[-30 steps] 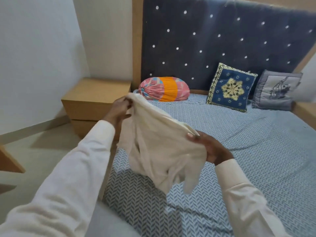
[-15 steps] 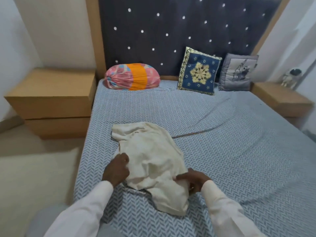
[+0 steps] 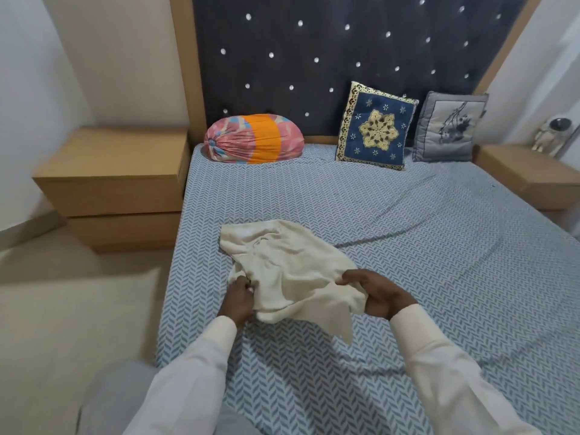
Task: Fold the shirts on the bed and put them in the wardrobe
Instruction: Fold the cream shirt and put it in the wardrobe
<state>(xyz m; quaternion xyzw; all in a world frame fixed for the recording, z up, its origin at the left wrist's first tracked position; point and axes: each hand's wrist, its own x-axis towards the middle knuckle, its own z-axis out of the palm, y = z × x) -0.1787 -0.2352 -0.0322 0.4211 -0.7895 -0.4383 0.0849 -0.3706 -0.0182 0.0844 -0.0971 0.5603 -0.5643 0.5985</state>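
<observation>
A crumpled cream shirt (image 3: 284, 268) lies on the bed (image 3: 408, 262), which has a blue herringbone sheet, near its left edge. My left hand (image 3: 237, 298) pinches the shirt's near left edge. My right hand (image 3: 375, 293) grips a bunch of the fabric at its near right side, and a loose corner hangs below it. The shirt's far part rests flat on the sheet. No wardrobe is in view.
A pink and orange bolster (image 3: 254, 139), a blue embroidered cushion (image 3: 375, 130) and a grey cushion (image 3: 448, 128) line the dark headboard. Wooden nightstands stand left (image 3: 116, 183) and right (image 3: 527, 177) of the bed; a small figurine (image 3: 549, 133) sits on the right one.
The shirt went from being held up in the air to lying on the bed. Both hands then shifted their grip along its near edge, bunching the fabric.
</observation>
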